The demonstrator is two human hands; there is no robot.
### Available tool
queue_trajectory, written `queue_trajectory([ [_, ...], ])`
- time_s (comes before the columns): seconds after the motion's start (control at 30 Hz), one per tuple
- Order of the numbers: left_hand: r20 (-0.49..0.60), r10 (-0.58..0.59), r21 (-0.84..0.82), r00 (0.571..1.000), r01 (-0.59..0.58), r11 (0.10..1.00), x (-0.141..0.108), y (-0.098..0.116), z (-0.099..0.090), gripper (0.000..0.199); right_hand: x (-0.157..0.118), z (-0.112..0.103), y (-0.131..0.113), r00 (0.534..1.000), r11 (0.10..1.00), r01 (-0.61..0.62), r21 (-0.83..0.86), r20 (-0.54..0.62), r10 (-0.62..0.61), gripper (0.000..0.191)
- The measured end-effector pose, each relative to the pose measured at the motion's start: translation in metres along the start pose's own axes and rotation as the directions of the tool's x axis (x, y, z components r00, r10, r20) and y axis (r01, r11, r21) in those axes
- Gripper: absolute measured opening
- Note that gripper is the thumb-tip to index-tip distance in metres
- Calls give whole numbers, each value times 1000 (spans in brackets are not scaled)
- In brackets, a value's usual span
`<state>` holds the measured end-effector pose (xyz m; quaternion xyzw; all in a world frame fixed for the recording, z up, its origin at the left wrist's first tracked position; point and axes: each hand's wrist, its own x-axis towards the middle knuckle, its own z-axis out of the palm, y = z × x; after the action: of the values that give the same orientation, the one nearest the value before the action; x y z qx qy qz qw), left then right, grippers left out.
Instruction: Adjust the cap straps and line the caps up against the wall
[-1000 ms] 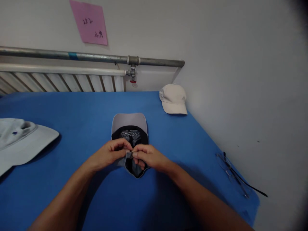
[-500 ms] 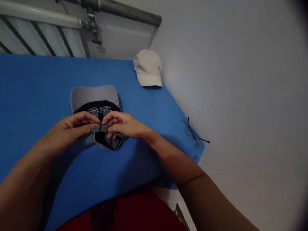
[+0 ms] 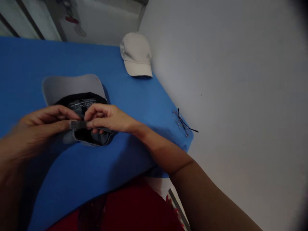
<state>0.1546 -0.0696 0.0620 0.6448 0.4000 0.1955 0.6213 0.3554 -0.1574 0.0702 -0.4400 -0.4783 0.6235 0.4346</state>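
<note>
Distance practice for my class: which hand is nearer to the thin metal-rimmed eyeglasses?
Right. The right hand is to the left of the eyeglasses; the left hand is farther left, beyond it.

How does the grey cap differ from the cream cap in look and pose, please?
The grey cap shows its dark inside, while the cream cap shows its pale outer crown. The grey cap's brim points away from the person, whereas the cream cap's points towards them. The grey cap is held at its strap by both hands; the cream cap is untouched. Both are on the blue surface.
</note>
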Motion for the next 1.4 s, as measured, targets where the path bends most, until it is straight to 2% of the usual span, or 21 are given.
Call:
queue_trajectory([
  [0.2,129,62,-181,990,-38,983,-2,13,7,18,0,5,1,997,999,-17,35,-78,20,10],
  [0.33,196,75,-217,978,-32,976,0,14,6,16,2,7,6,998,997,7,76,-70,-2,12],
  [0.5,228,97,-250,969,-38,967,-2,14,7,20,2,12,5,996,994,1,106,-84,8,15],
  [0.7,217,63,-249,974,-7,968,-1,15,9,23,-3,10,-1,979,971,145,-188,-118,-169,19],
  [0.83,237,66,-195,969,-19,981,-1,15,11,23,-2,11,3,948,865,262,-427,-53,-313,10],
  [0.9,231,68,-175,971,-27,984,-1,16,12,24,-1,12,5,935,821,287,-494,-40,-352,10],
  [1.0,217,52,-166,975,-15,986,-1,18,12,24,-2,11,2,943,820,258,-511,-52,-329,12],
  [1.17,158,33,-238,987,6,971,-1,17,11,28,-5,11,-4,975,907,169,-385,-71,-211,22],
  [1.27,156,40,-229,987,-3,973,-1,15,8,28,-5,15,-2,967,885,171,-433,-96,-234,20],
  [1.4,178,90,-152,980,-63,986,-4,16,1,18,-5,19,1,947,826,176,-536,-136,-290,14],
])
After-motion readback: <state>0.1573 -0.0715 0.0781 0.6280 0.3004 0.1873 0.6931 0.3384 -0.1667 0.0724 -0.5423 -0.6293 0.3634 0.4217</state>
